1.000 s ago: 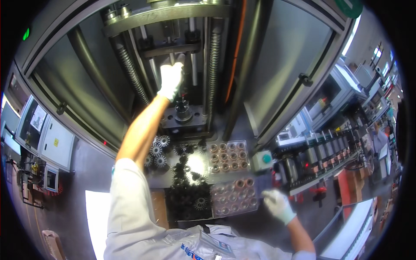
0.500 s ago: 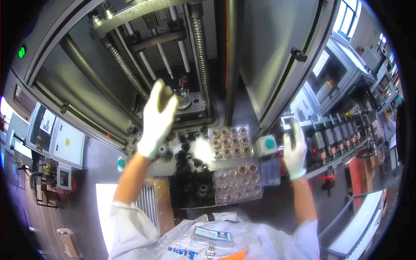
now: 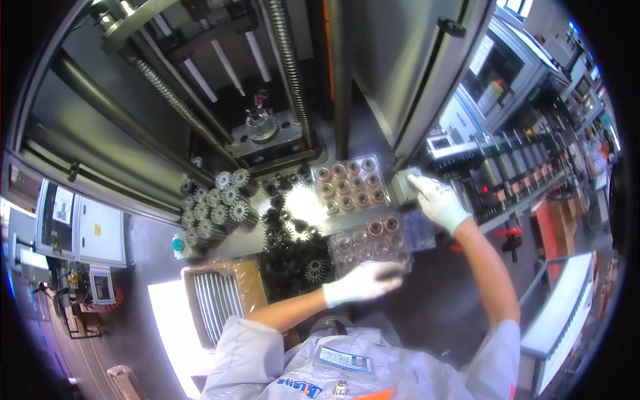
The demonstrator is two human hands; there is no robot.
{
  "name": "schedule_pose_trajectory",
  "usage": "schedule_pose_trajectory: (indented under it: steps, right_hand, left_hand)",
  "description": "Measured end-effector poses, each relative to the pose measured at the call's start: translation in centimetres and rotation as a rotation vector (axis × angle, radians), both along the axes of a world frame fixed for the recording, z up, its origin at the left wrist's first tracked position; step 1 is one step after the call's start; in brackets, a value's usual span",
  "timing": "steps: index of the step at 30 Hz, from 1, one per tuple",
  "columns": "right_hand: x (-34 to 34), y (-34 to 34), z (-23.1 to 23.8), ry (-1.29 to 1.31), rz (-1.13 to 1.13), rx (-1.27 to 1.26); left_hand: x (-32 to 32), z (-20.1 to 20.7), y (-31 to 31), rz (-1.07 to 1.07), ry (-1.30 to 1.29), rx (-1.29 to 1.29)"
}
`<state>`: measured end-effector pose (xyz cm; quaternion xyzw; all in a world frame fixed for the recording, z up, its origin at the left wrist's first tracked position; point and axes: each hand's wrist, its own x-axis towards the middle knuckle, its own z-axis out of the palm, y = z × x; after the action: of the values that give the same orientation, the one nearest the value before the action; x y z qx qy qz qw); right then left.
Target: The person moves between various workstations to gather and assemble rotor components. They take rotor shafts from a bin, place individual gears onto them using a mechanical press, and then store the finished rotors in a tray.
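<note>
Our right hand (image 3: pixel 439 202), fingers outstretched, is on the control box (image 3: pixel 403 189), probably sited there for easy reach; our left hand (image 3: pixel 365 283) is blurry by the nearer ring tray (image 3: pixel 345 255), can't tell its grip.

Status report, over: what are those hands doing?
Right hand at pale box. Left hand by lower clear tray, grip unclear. Metal fixture: neither hand in the way.

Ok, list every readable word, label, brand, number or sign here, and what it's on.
No wording quoted, just locations:
Work jacket: blue print on the chest, wording withheld.
Badge on the jacket: print too small to read.
Glove on the right hand: dark marks, too small to read.
White cabinet at left: yellow label, too small to read.
</note>
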<state>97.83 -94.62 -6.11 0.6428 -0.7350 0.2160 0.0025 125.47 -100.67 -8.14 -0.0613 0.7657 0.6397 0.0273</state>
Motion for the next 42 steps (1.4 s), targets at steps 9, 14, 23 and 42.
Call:
schedule_pose_trajectory:
  steps: [9, 14, 23, 42]
  right_hand:
    - [14.8, 26.9, -10.0, -0.614, -0.841, 0.018]
    - [25.7, 45.9, -13.9, -0.945, -1.334, -0.115]
    - [49.5, 66.2, -25.8, -1.534, -2.173, -1.102]
    - [48.9, 94.5, -61.8, -1.251, -2.624, -0.761]
  left_hand:
    - [-2.1, -3.0, 11.6, -0.303, -0.494, 0.473]
    - [-3.2, -7.4, 24.9, -0.596, -0.747, 0.487]
    - [-1.5, -15.1, 57.9, -1.035, -1.117, 0.299]
    - [5.6, -65.7, 87.3, -0.306, -1.649, 0.276]
